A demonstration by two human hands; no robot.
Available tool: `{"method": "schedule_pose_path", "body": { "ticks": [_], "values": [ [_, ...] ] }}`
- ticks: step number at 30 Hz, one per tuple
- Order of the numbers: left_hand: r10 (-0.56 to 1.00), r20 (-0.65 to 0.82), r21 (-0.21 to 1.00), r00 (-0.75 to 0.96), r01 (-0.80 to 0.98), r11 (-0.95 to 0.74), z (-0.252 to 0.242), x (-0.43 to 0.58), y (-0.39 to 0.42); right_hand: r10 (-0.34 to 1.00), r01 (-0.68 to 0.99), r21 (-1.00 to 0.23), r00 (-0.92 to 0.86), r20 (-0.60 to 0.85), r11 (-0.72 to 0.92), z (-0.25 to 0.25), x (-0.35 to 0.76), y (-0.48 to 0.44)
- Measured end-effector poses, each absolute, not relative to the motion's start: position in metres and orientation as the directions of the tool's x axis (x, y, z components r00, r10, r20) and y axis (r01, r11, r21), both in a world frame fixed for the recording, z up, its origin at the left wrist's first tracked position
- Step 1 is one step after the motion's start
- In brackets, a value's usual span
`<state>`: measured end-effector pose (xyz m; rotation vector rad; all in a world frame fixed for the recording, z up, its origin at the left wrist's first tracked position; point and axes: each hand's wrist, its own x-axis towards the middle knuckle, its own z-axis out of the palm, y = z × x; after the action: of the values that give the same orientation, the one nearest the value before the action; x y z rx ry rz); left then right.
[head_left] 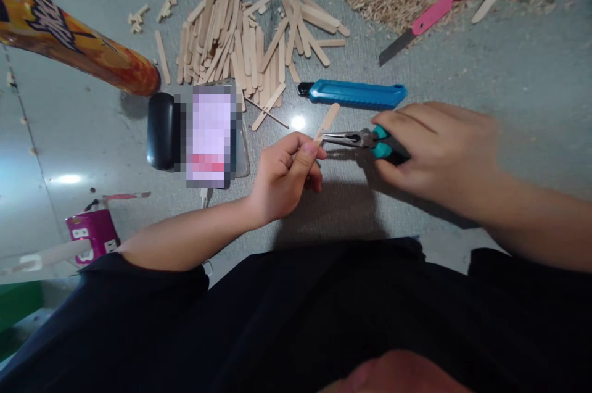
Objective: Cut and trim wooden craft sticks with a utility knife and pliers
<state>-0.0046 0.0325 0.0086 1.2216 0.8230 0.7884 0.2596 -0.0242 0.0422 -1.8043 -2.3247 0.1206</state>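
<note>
Between the thumb and fingers of my left hand (pixel 289 174) is a wooden craft stick (pixel 330 119), its rounded end pointing up and away from me. My right hand (pixel 430 152) is wrapped round the teal-and-black handles of needle-nose pliers (pixel 354 139). The jaws reach left to the stick, just by my left thumb. Whether they grip it or only touch it, I cannot tell. Just beyond the pliers lies a blue utility knife (pixel 356 94). Farther off is a large pile of craft sticks (pixel 217 35).
A pink-handled saw (pixel 439 10) lies by a heap of wood shavings (pixel 388 1) at the back right. On the left are a phone (pixel 210 134), a black case (pixel 161 131), a tall orange can (pixel 83 41) and a purple power strip (pixel 95 235).
</note>
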Motion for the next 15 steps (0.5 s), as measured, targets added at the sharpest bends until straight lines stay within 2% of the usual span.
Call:
{"method": "schedule_pose_path", "body": {
  "ticks": [2,4,7,9,10,12,15],
  "values": [
    [0.864,-0.094,0.988,0.495,-0.061,0.142,0.007,-0.005,0.033,0.954,0.956,-0.116,-0.251,0.162,0.271,0.038,0.259,-0.027],
    [0.868,-0.06,0.992,0.494,-0.067,0.107,0.005,-0.006,0.033,0.949,0.949,-0.138,-0.257,0.182,0.283,0.036,0.259,-0.028],
    [0.874,0.053,0.993,0.483,-0.118,0.004,0.003,-0.008,0.031,0.953,0.888,-0.35,-0.262,0.152,0.299,0.036,0.26,-0.026],
    [0.856,0.185,0.978,0.483,-0.172,-0.114,0.003,-0.009,0.029,0.974,0.834,-0.504,-0.207,0.09,0.224,0.037,0.262,-0.021],
    [0.837,0.247,0.965,0.488,-0.198,-0.17,0.003,-0.01,0.028,0.985,0.823,-0.543,-0.161,0.063,0.169,0.038,0.264,-0.018],
    [0.806,0.308,0.949,0.505,-0.22,-0.225,0.003,-0.011,0.026,0.997,0.834,-0.546,-0.075,0.033,0.081,0.037,0.269,-0.011],
    [0.84,0.217,0.972,0.498,-0.195,-0.135,0.002,-0.01,0.027,0.996,0.873,-0.479,-0.09,0.022,0.089,0.034,0.274,-0.005]
  ]
}}
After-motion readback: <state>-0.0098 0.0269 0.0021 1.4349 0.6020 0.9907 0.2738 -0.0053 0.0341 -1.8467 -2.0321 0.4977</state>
